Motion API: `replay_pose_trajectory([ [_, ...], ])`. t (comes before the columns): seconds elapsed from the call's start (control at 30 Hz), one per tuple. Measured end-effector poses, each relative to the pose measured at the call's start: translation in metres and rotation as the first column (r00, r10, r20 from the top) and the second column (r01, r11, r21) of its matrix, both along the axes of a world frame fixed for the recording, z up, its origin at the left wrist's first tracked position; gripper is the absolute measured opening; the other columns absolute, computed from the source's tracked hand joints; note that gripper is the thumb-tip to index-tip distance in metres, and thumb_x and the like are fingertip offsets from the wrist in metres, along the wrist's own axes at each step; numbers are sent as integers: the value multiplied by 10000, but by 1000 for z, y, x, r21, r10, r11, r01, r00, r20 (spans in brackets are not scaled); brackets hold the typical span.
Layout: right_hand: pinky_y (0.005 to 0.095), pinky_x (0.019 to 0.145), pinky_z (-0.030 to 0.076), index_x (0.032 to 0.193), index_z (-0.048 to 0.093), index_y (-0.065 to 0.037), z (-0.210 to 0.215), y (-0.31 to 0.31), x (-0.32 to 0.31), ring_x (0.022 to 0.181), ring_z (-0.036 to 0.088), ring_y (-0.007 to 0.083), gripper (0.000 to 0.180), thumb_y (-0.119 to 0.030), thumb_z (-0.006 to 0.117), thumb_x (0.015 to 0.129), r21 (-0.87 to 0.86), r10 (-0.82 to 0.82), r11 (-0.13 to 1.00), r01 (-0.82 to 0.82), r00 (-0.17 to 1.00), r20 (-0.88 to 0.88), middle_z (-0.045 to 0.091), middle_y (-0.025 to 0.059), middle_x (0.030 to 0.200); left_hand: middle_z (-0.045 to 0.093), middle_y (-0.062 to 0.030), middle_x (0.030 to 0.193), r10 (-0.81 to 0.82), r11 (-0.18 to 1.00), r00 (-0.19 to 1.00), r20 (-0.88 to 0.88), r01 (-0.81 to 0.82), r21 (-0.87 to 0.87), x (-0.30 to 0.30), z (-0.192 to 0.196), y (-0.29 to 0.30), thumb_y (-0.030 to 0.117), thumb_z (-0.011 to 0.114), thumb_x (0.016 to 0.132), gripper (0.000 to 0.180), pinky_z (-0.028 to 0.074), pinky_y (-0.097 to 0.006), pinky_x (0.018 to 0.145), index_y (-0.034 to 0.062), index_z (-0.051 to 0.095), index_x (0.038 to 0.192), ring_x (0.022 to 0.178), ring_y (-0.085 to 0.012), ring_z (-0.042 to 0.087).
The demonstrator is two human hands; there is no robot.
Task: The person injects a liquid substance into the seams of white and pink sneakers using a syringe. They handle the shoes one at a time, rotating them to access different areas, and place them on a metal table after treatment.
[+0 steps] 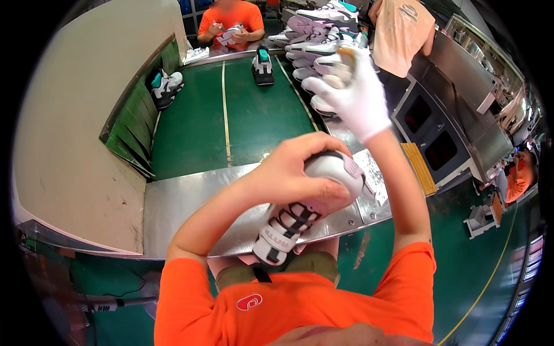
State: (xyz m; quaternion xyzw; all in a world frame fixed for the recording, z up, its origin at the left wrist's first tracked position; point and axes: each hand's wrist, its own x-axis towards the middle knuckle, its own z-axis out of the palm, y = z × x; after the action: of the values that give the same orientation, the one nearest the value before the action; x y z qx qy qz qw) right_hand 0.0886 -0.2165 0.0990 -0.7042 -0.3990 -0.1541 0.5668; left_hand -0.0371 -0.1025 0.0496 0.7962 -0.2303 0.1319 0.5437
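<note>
Left hand (pixel 291 173) wrapped round rounded end of white-and-black shoe (pixel 294 214). Gloved right hand (pixel 362 101) half-curled; can't tell if it's gripping anything. Shoe pile (pixel 309 37) beyond it, leftward.

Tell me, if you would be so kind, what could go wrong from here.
The shoe is held by the left hand alone, so it might slip if that grip loosens. 
Its lower end shows over the front edge of the bench, so a dropped shoe could miss the top and fall to the floor. 
The gloved right hand appears close to the high stack of shoes, and a careless swing might knock one loose.
</note>
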Motion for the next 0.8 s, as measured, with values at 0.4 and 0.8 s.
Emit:
replay_pose_trajectory([
  [0.4, 306, 812, 512, 1319, 426, -38, -15, -59, -50, 965, 620, 189, 665, -125, 764, 753, -97, -440, 881, 462, 879, 185, 575, 121, 1149, 615, -140, 940, 200, 974, 931, 304, -223, 42, 39, -12, -35, 313, 841, 632, 519, 499, -407, 748, 11, 594, 976, 880, -334, 622],
  [0.8, 286, 845, 507, 1350, 364, -43, -77, -125, -25, 1082, 531, 171, 728, 57, 737, 732, -13, -458, 886, 464, 871, -177, 467, 101, 1219, 653, -120, 995, 642, 758, 750, 161, -652, 13, 27, -15, 49, 304, 768, 751, 460, 523, -328, 763, -4, 624, 1060, 871, -229, 644],
])
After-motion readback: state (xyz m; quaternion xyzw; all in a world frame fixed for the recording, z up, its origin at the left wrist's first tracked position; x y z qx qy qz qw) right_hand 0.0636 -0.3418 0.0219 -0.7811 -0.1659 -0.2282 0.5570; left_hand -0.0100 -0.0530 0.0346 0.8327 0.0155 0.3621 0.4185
